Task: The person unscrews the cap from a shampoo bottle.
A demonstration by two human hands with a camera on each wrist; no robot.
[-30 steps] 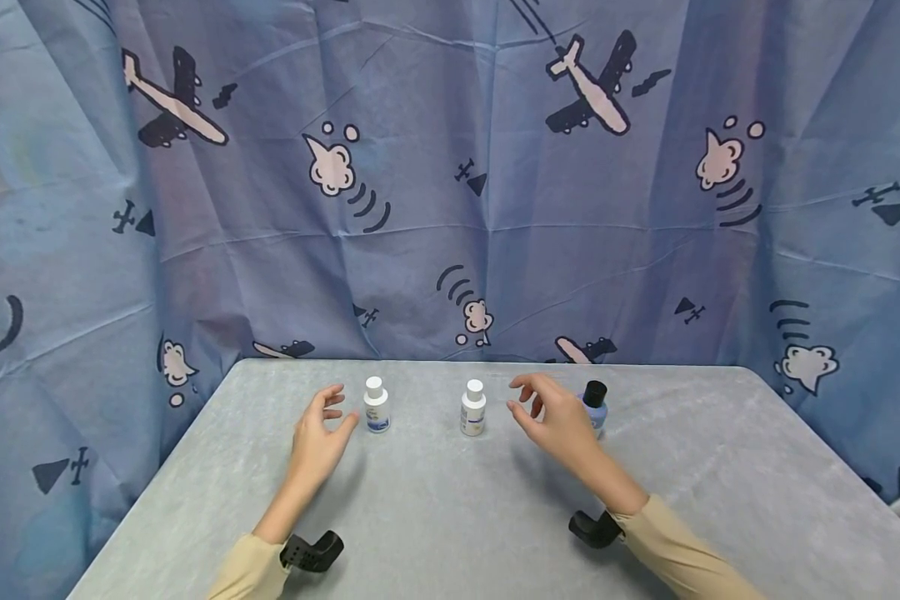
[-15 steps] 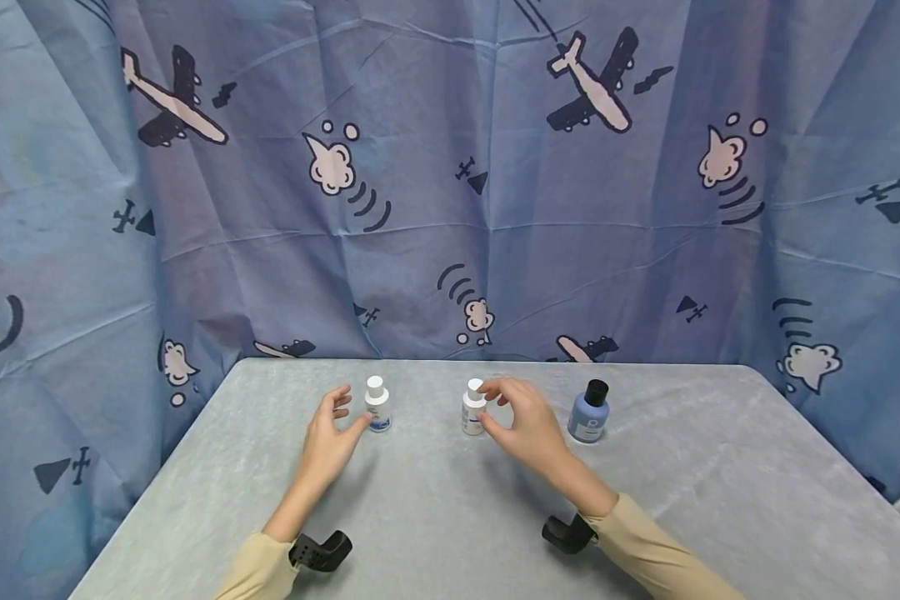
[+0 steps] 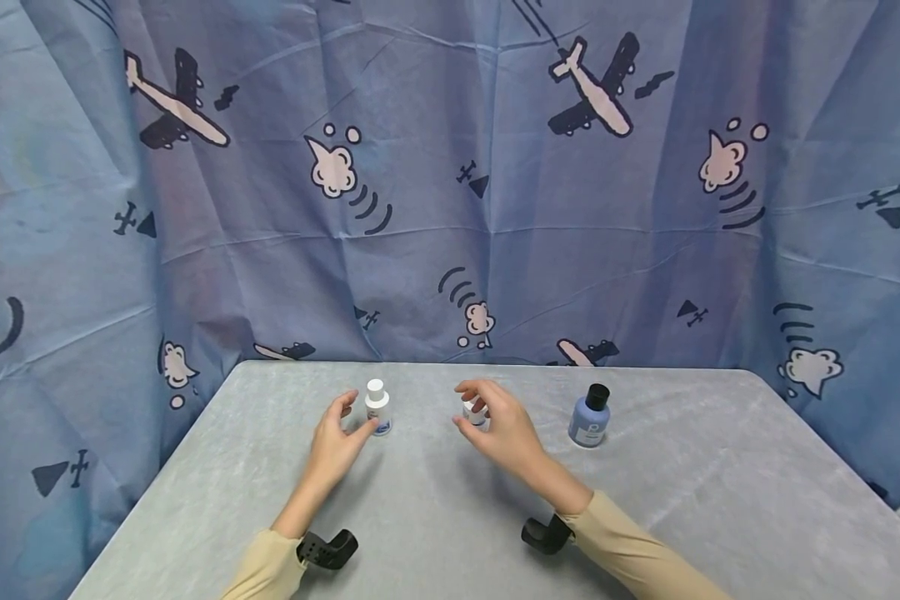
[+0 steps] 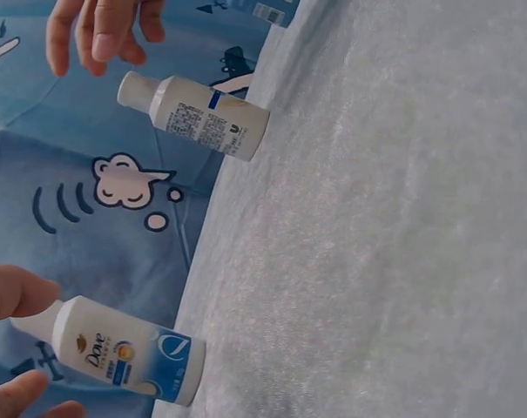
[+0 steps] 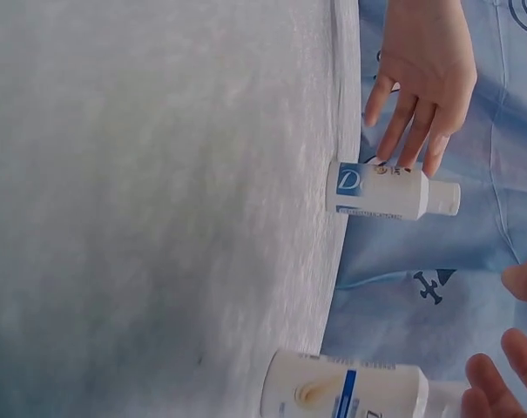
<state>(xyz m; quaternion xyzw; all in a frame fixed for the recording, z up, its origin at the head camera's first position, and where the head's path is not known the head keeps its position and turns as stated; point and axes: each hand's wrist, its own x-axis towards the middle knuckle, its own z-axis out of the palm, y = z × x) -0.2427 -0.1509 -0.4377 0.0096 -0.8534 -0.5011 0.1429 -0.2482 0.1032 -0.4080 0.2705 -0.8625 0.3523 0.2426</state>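
Two small white bottles stand upright on the table. The left one, labelled Dove (image 4: 128, 348), has my left hand (image 3: 333, 452) at its left side, thumb and fingers spread about it. In the left wrist view the fingers come right at its cap. My right hand (image 3: 506, 432) reaches in front of the middle white bottle (image 5: 341, 390), hiding much of it in the head view. Its fingers (image 5: 498, 379) are bent loosely near the cap, with the bottle not gripped. Farther right stands a blue bottle (image 3: 589, 421) with a black cap.
A pale grey cloth covers the table (image 3: 420, 517). Behind it hangs a blue curtain (image 3: 420, 208) printed with aeroplanes and clouds. Black wrist devices (image 3: 328, 550) are worn at both sleeves.
My right hand has moved left, from in front of the blue bottle to the middle white bottle. My left hand has edged right to the left bottle. The bottles stay in place.
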